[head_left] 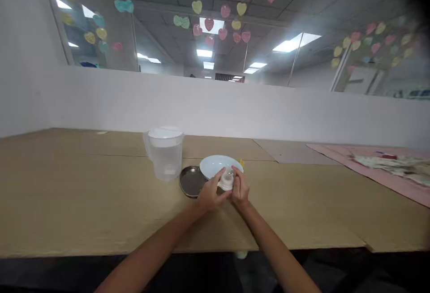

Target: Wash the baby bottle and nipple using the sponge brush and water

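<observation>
Between my two hands is a small whitish, partly clear object (227, 180) that looks like a bottle nipple with a white collar. My left hand (211, 193) grips it from the left, thumb and fingers around its side. On the right, my right hand (240, 187) pinches it with bent fingers. Both hands are above the near edge of a white bowl (215, 164). A round dark metal tray (192, 182) lies left of the bowl, partly behind my left hand. Further left stands a clear plastic pitcher (167, 156) with a white rim and a handle on its left.
The brown tabletop (101, 194) reaches back to a white wall with windows above. Something small and yellow (241, 162) shows at the bowl's right edge. A pink cloth (366, 167) with a patterned cloth (389, 164) and a red item lies at the far right.
</observation>
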The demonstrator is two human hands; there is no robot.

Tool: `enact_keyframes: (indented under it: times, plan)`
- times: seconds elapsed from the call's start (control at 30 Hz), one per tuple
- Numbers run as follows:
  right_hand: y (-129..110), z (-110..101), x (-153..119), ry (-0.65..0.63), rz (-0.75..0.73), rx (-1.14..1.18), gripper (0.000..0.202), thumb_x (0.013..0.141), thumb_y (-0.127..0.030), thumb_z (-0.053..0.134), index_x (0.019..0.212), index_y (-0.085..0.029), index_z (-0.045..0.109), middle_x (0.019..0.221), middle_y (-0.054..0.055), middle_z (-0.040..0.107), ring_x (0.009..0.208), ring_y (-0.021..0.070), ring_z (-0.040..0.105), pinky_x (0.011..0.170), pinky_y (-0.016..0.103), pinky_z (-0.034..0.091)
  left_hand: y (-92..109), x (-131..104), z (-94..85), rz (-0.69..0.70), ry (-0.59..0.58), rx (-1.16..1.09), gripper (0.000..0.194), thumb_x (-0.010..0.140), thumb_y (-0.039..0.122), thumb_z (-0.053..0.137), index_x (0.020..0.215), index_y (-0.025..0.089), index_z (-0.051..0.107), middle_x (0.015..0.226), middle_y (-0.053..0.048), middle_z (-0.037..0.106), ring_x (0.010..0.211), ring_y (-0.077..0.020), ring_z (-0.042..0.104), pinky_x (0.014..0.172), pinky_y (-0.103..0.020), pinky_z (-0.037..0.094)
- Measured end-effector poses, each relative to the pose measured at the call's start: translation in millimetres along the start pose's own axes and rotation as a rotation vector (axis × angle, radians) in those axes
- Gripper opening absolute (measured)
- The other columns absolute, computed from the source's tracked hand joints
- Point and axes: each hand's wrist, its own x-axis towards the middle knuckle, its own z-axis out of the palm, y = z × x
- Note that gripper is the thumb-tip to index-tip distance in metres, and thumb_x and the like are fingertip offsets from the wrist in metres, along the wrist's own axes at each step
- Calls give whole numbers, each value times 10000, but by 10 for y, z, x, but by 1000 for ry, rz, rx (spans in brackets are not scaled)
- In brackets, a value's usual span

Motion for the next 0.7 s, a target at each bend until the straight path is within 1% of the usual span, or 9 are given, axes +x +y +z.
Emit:
enact_keyframes:
  times: [0.23,0.33,0.5,0.7]
  plan:
    - [12,-3,2,10,33,-18,337,881,-215,306,1128,-122,516,1050,110,612,967,194,587,789,355,500,1,-8,-36,-21,-1,-44,675,762,387,553,1328,169,258,1327,-113,420,1156,-212,466,954,-346,388]
    - [-3,-10,18,14,37,-27,328,881,-208,307,1114,-120,520,1035,112,616,946,189,594,776,345,502,23,1,-45,-44,-8,-60,680,759,390,560,1331,179,256,1311,-106,442,1150,-212,474,948,-345,394]
    - [6,-17,25,25,33,-34,312,875,-203,318,1104,-144,522,1009,91,624,914,178,601,757,329,502,45,11,-43,-44,4,-70,661,748,382,576,1310,179,294,1301,-109,453,1136,-217,486,946,-357,399]
    - [19,-25,15,16,50,-34,314,874,-218,312,1094,-147,524,1006,92,620,893,179,602,733,330,500,50,10,-35,-47,11,-70,660,750,369,575,1311,178,283,1248,-109,504,1106,-211,510,918,-353,420]
